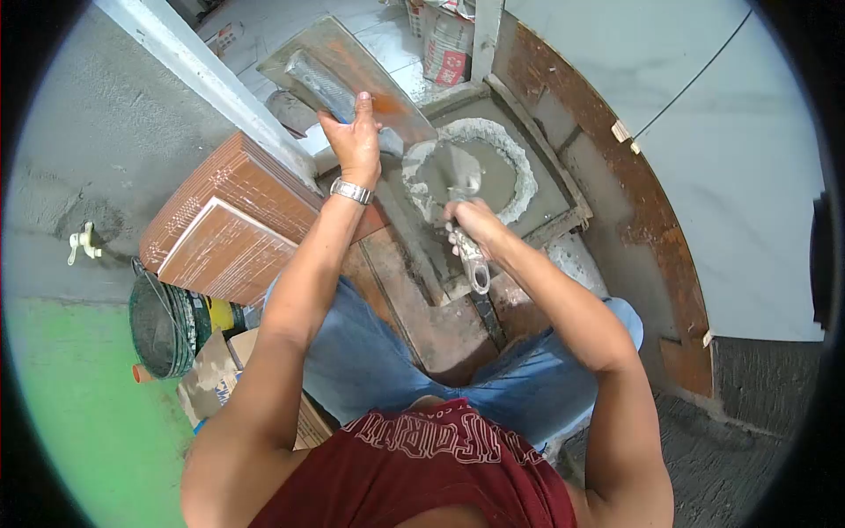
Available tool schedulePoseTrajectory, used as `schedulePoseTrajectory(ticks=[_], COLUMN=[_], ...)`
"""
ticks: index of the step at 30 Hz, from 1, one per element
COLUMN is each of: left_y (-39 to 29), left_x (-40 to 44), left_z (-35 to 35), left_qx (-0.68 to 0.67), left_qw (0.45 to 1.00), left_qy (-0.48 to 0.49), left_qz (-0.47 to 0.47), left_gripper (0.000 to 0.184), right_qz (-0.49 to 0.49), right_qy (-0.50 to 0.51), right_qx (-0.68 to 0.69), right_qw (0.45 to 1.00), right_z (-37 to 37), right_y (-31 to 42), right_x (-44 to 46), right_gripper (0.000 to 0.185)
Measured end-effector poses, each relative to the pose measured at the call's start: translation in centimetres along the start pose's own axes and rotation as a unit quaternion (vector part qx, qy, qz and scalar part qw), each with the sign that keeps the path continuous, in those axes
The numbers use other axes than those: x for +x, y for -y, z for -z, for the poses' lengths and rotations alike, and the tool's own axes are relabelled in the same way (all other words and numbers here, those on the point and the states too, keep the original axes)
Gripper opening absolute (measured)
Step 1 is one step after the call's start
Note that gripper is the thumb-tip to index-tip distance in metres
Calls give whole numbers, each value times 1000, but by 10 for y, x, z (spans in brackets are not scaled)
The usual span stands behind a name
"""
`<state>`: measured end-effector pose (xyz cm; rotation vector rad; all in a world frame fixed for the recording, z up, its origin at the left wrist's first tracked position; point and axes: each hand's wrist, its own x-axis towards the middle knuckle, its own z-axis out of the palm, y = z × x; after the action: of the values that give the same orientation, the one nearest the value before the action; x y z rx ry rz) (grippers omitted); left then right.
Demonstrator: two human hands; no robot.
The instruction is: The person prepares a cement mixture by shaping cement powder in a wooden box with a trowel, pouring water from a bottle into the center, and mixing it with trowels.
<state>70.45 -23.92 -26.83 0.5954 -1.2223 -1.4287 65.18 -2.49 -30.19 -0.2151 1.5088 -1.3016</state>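
Note:
My left hand [354, 145], with a metal watch on its wrist, holds a flat rectangular board [387, 75] by its edge, thumb on top. The board is tilted and bears a smear of grey mortar and an orange stain. My right hand [475, 231] is wrapped round the handle of a trowel [473, 264], whose blade is blurred near the board's lower corner. Beneath the trowel lies a ring of whitish mortar [519, 163] on wet grey cement inside a raised square frame [563, 189].
Stacked brown tiles [238, 189] lean at the left, beside dark buckets [158, 326] and cardboard [209, 378]. A tap [85, 244] juts from the left wall. Large pale tiles [713, 176] cover the right wall. A printed bag [447, 48] stands behind the frame.

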Motion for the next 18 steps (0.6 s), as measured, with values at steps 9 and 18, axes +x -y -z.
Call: schedulePoseTrajectory(ticks=[9, 18], left_y=[33, 9], left_x=[0, 6], left_z=[-8, -6], left_qx=[231, 350], left_qw=[966, 930], left_qy=[27, 88], left_qz=[-113, -70], left_gripper=[44, 45], right_qz=[196, -40], right_qy=[47, 18], right_qx=[-31, 0], right_qw=[979, 999], right_z=[-18, -1], right_y=[87, 11], right_x=[-67, -21], right_gripper=[18, 14])
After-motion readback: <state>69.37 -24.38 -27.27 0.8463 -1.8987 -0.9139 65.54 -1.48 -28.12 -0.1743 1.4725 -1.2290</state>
